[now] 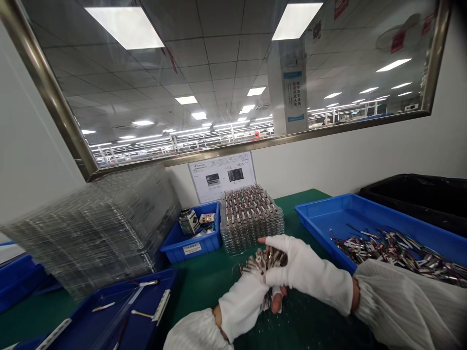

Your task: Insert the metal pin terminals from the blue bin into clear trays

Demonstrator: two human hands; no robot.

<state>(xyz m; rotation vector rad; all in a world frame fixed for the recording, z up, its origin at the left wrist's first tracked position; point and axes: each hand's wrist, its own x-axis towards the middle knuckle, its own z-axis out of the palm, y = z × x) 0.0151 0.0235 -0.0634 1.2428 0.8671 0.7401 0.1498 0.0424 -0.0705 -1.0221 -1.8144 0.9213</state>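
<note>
Both my hands wear white fingerless gloves and meet low in the middle of the head view. My right hand [292, 265] curls over a thick bundle of small silver parts with wires [258, 262], its thumb and fingers wrapped round it. From below and to the left, my left hand [246, 296] grips the same bundle, with some of its fingers hidden behind the gloves and the parts. Under the hands, a clear plastic tray [236, 270] shows only partly. Just behind them stands a stack of clear trays [251, 231], the top one filled with rows of similar wired parts.
At right, a blue bin [321, 210] holds loose wired parts, beside a black container [412, 187]. Tall stacked clear trays [105, 218] stand left, near a small blue box [209, 245] with a bottle. A dark blue tray [91, 323] with swabs lies front left on the green table [197, 287].
</note>
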